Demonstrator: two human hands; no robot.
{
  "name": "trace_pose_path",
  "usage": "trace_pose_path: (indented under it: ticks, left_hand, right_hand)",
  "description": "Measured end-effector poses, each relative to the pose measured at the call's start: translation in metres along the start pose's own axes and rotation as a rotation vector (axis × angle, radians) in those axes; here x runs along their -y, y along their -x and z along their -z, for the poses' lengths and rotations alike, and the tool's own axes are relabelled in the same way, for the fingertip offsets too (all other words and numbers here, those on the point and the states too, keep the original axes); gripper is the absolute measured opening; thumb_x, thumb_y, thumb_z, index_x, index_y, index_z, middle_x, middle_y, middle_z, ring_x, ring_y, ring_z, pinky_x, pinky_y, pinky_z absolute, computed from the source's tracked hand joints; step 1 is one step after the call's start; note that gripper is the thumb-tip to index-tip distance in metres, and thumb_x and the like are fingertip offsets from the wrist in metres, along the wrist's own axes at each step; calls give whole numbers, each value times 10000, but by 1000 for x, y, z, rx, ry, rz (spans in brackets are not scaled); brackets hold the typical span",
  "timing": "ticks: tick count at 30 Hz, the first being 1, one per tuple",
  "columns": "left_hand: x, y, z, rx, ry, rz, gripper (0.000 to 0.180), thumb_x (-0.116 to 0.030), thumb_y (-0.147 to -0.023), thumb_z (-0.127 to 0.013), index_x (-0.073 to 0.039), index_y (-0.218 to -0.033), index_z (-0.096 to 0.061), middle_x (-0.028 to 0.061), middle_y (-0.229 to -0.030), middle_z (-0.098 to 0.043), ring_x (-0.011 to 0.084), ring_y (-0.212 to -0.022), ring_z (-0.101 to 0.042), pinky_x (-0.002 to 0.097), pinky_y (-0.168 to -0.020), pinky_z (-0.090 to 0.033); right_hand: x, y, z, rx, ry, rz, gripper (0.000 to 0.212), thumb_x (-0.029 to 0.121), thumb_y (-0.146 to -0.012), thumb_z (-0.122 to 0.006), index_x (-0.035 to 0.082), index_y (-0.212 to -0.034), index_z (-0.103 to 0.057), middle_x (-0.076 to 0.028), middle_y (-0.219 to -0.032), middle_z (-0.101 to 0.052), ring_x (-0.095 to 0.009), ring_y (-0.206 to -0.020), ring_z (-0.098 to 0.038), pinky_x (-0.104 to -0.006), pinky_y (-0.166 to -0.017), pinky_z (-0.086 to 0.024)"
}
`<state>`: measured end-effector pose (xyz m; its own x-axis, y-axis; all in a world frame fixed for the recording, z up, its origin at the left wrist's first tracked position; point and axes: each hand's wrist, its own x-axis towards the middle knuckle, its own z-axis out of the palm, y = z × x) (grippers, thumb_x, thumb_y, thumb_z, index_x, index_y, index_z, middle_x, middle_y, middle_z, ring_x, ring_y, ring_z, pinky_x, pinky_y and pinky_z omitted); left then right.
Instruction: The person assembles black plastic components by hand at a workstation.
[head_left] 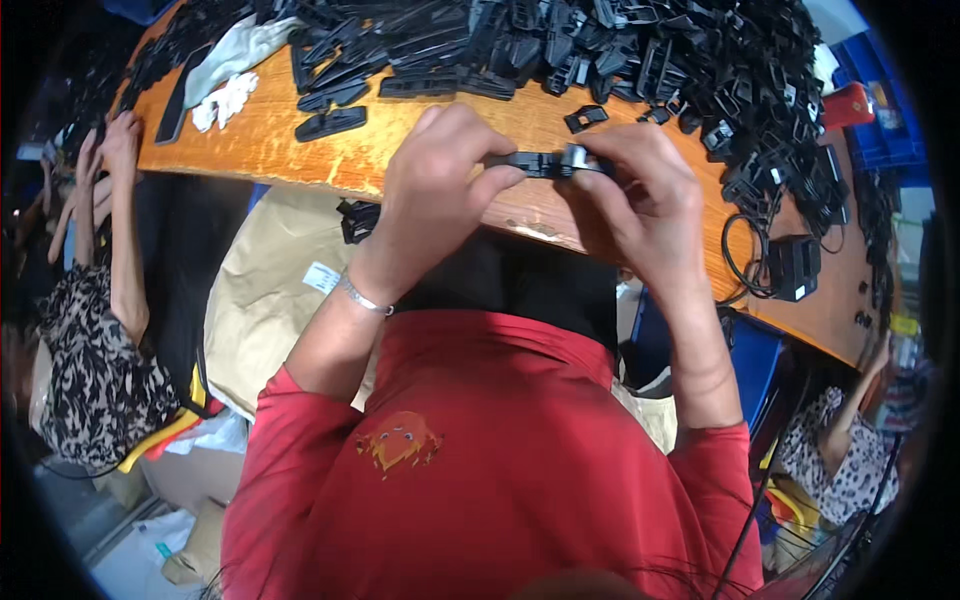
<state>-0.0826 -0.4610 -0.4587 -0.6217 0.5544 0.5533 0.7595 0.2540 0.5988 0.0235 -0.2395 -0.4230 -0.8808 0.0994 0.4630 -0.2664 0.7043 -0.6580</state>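
Note:
Between my two hands, just over the near edge of the wooden table [255,145], is a small black plastic clip-like part [535,163] with a light metallic-looking piece at its right end. My left hand [440,170] pinches the part's left end between thumb and forefinger. At the other end, my right hand [645,185] closes thumb and fingers around it by the shiny piece. My fingers hide both ends. One loose black part [586,118] lies just beyond my right hand, and a long flat one [331,123] rests beyond my left.
Heaps of black plastic parts [560,45] cover the far side and right of the table. White gloves [225,100] lie at the left. A black box with a cable [795,265] sits at the right edge. A large beige sack [275,270] hangs below. Co-workers' arms [125,230] show left and right.

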Motion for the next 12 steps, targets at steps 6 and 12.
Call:
trace_pose_path:
  ticks: [6,12]
  left_hand:
    - [-8,1,-11,4,-10,7,222,-33,-803,-907,-7,-979,-775,120,-947,-714,327,-911,-682,414,-820,-533]
    - [-9,1,-13,45,-58,4,133,-109,-883,-852,-42,-983,-796,123,-956,-718,337,-941,-693,445,-864,-540]
  right_hand:
    - [-15,7,3,82,62,-40,266,9,-845,-893,4,-1104,-829,-141,-1021,-756,-306,-892,-761,-384,-788,-606]
    - [-29,-9,2,247,41,63,248,21,-819,-897,27,-1058,-834,-132,-973,-754,-336,-911,-760,-428,-808,-598]
